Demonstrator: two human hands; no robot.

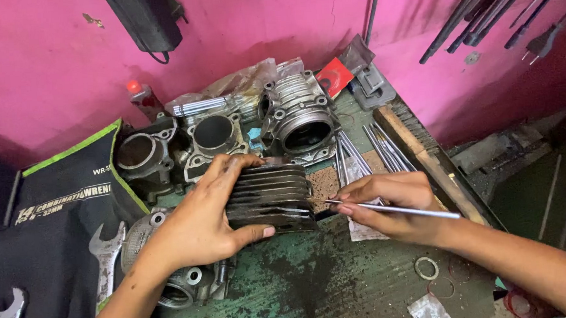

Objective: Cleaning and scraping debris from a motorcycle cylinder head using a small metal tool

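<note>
Black finned engine part (269, 197) sits mid-table (341, 285), gripped by the left hand (202, 215). Right hand (392, 205) pinches a thin metal rod (395, 209) touching its fins. Three grey cylinders (214, 137) crowd the back edge; wrenches (106, 255) lie left.

Clearly a small engine-repair workshop. Grimy, oil-stained green workbench (341, 285) pushed against a scuffed pink wall (45, 55). Several finned engine cylinders (297, 116) and bare cylinder blocks (214, 137) crowded along the back edge. Open-ended spanners (106, 255) laid out on a black tool roll (48, 229) at the left. Thin steel rods (386, 148) heaped beside a worn wooden batten (418, 155), loose washers (425, 267) scattered near the front, more long metal bars (475, 10) propped in the corner. Grease darkening nearly every surface.
</note>
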